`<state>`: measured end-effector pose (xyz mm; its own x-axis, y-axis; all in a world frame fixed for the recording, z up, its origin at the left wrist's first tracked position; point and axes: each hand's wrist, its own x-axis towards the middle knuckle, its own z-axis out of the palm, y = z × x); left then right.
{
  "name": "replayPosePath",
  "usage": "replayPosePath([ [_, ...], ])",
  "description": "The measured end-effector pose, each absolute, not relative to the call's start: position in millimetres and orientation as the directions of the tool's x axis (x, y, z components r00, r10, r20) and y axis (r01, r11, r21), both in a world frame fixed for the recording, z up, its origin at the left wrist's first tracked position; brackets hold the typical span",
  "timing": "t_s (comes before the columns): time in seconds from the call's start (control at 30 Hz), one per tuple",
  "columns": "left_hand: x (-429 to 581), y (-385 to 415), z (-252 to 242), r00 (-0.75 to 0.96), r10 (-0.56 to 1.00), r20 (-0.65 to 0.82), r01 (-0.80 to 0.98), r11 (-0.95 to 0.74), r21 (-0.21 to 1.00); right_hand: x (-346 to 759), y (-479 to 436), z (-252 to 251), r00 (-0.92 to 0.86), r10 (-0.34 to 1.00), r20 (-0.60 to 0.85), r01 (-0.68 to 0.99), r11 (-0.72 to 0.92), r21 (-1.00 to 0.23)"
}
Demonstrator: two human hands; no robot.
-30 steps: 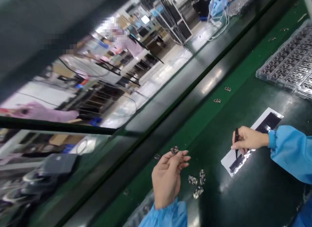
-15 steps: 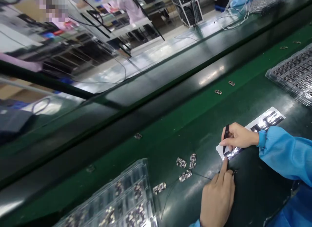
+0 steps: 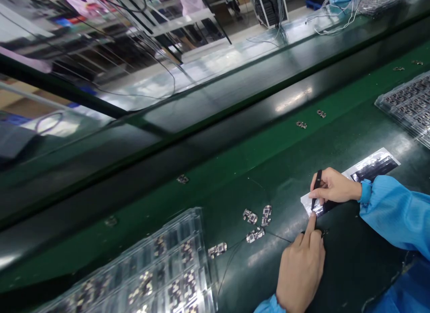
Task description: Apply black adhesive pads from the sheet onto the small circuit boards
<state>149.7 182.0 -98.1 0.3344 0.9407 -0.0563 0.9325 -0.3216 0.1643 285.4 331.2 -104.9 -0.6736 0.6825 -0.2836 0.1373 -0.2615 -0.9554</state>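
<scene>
In the head view, my right hand (image 3: 332, 185) is closed around black tweezers (image 3: 316, 184), held nearly upright. Their tips point down at the left end of a white backing sheet (image 3: 305, 200) carrying shiny dark stickers (image 3: 374, 167). My right wrist and forearm cover the middle of this sheet. My left hand (image 3: 300, 263) reaches in from below, index finger stretched out and its tip at the sheet's lower edge, right by the tweezer tips. The other left fingers are bent, and nothing shows in them. Left of the hands lie several small circuit boards (image 3: 255, 235).
A clear plastic tray (image 3: 210, 277) of small boards stands at lower left, another tray (image 3: 386, 107) at the right edge. Single boards (image 3: 301, 124) lie along the green strip behind. Thin dark wires (image 3: 277, 236) cross the table. People in pink work at the far benches.
The camera view has shifted slightly. The tweezer tips and my left index fingertip stay close together at the sheet's left end, with only small movement.
</scene>
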Motion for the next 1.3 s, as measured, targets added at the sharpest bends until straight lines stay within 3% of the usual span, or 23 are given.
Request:
replayPosePath([
  [0.23,149.6,182.4,-98.7,0.319,0.946,-0.053,0.928,-0.3,0.22,285.6,331.7,-106.6,-0.677,0.676,-0.29,0.097,-0.308,-0.946],
  [0.3,145.8,183.1,-96.5,0.298,0.952,-0.066,0.905,-0.26,0.336,284.8,332.3,-108.9,-0.664,0.689,-0.29,0.078,-0.322,-0.943],
  [0.4,134.1,185.3,-91.5,0.172,0.981,-0.091,0.787,-0.081,0.611,283.5,335.1,-111.5,-0.623,0.731,-0.278,0.02,-0.34,-0.94],
  [0.5,122.6,191.1,-87.6,-0.132,0.978,-0.162,0.5,0.207,0.841,286.6,340.3,-107.5,-0.571,0.784,-0.241,-0.06,-0.333,-0.941],
  [0.57,121.2,198.5,-86.5,-0.274,0.923,-0.271,0.241,0.339,0.91,292.0,343.1,-100.7,-0.546,0.81,-0.214,-0.097,-0.315,-0.944],
  [0.67,130.6,214.1,-87.3,-0.234,0.868,-0.439,-0.076,0.434,0.898,300.4,342.6,-91.6,-0.521,0.833,-0.189,-0.141,-0.302,-0.943],
  [0.77,143.4,228.4,-91.3,-0.135,0.841,-0.524,-0.227,0.488,0.843,302.0,336.6,-91.8,-0.518,0.827,-0.219,-0.149,-0.339,-0.929],
  [1.3,148.6,231.0,-104.7,-0.111,0.814,-0.571,-0.169,0.551,0.817,289.3,326.3,-106.7,-0.509,0.821,-0.26,-0.089,-0.351,-0.932],
])
